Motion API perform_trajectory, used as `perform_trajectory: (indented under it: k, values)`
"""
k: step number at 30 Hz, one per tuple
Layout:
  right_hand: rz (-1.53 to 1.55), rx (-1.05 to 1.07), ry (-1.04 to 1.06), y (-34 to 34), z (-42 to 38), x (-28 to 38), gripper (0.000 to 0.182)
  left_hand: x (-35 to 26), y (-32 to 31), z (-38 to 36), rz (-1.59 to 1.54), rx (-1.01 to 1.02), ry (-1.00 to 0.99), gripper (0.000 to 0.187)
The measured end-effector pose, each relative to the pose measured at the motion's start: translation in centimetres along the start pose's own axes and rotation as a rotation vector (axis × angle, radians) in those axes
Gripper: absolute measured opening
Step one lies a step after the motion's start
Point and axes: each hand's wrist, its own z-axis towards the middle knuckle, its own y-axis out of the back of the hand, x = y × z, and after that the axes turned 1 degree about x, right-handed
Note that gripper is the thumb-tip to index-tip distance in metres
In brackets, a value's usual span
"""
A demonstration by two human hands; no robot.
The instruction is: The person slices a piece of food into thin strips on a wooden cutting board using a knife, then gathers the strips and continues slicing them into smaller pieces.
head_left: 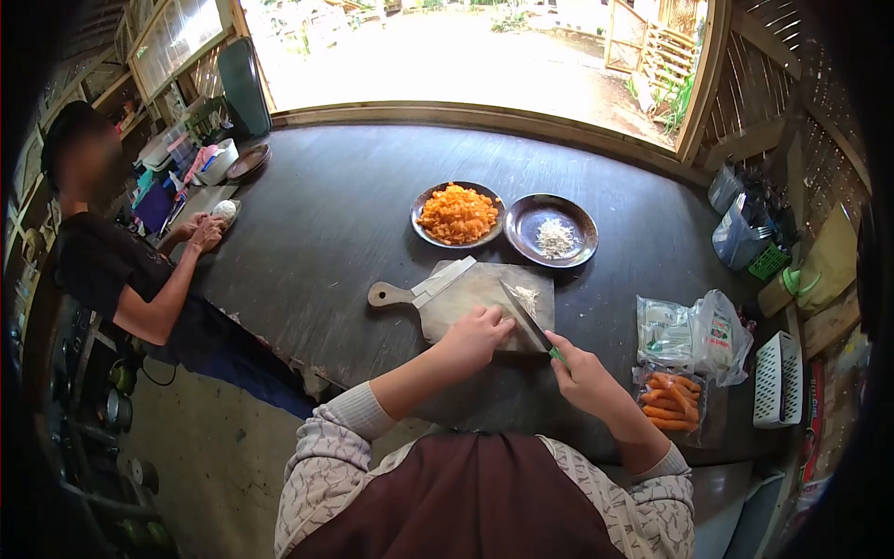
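My right hand (575, 373) grips the green handle of a kitchen knife (525, 315), its blade slanting up and left over the wooden cutting board (456, 324). Beside the blade, on its left, my left hand (480, 335) rests on the board with fingers bent and drawn together; whatever lies under them is hidden. Finely cut white bits (526, 297) lie just right of the blade. Long pale strips (445, 282) lie at the board's upper left, by its handle. Beyond the board are a plate of diced orange food (458, 214), apparently carrot, and a dark plate (587, 244) with white bits (556, 238).
Bagged carrots (670, 401) and clear plastic packets (666, 334) lie at right, near a white perforated basket (778, 380). At the table's left edge another person (121, 261) holds a round white item (224, 210). Stacked brown plates (248, 163) stand at back left.
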Motion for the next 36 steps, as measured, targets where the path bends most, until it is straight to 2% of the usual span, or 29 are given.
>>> perform_trajectory:
  k: [4,6,12,16,28,36]
  values:
    - [-0.034,0.005,0.015,-1.0,-0.7,-0.2,0.045,-0.6,-0.2,0.0,0.018,0.014,0.039,0.05]
    - [-0.03,0.012,0.023,-1.0,-0.9,0.0,0.047,-0.5,-0.5,0.1,0.089,-0.013,-0.038,0.052]
    - [-0.012,0.014,-0.001,-0.6,-1.8,1.1,0.047,-0.3,-0.4,-0.3,0.061,0.001,-0.068,0.054]
    - [-0.014,-0.062,0.081,-0.8,-2.0,0.4,0.045,-0.3,-0.2,-0.3,0.057,0.017,-0.11,0.052]
    - [0.069,-0.057,-0.062,-2.2,-2.8,1.1,0.043,-0.8,-1.4,-0.8,0.053,-0.09,-0.12,0.048]
    - [0.111,-0.096,-0.044,-2.5,-2.8,1.2,0.043,-0.7,-1.7,-0.7,0.082,-0.153,-0.107,0.045]
